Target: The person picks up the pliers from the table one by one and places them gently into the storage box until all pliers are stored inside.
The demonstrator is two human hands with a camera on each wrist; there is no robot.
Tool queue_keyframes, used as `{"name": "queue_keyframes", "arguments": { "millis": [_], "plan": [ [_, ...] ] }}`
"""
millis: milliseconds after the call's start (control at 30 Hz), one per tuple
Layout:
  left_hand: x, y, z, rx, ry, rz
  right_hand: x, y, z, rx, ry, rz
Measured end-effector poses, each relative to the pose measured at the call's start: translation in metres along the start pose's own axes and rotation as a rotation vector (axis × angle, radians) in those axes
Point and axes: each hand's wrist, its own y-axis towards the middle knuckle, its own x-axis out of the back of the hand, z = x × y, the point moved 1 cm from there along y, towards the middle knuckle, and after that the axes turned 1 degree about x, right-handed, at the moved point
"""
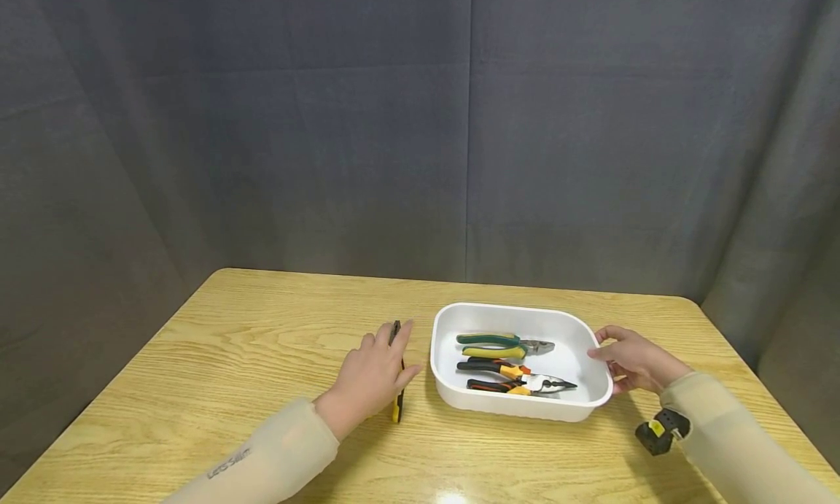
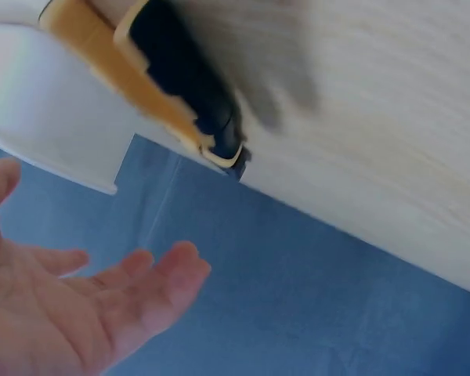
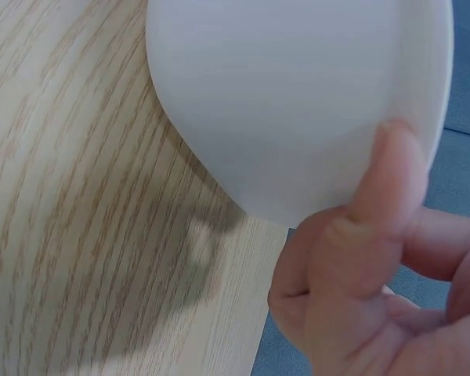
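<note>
My left hand (image 1: 369, 376) hovers over a pair of black and yellow pliers (image 1: 397, 411) on the table, left of a white plastic tray (image 1: 518, 312). In the left wrist view, its fingers (image 2: 153, 294) are spread and relaxed, and a gap shows between them and the pliers (image 2: 168, 66). With the thumb over the rim and fingers outside, my right hand (image 1: 633, 359) grips the right end of the tray; the right wrist view shows this pinch on its wall (image 3: 282, 102). Inside lie green and yellow pliers (image 1: 488, 339) and, nearer me, black and orange long-nose pliers (image 1: 547, 384).
Everything is on a light wood-grain table (image 1: 262, 329) with rounded far corners. Behind it hangs a dark grey curtain (image 1: 367, 161). A small black device (image 1: 663, 429) is strapped at the right wrist.
</note>
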Motion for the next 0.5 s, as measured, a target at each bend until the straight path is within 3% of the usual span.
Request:
{"name": "queue_keyframes", "arguments": {
  "millis": [300,500],
  "plan": [
    [-0.018,-0.020,0.003,0.052,-0.035,0.125,0.000,0.000,0.001,-0.009,-0.008,-0.002],
    [-0.026,-0.024,0.003,0.082,-0.053,0.204,0.000,-0.001,0.002,-0.007,-0.006,-0.002]
  ]
}}
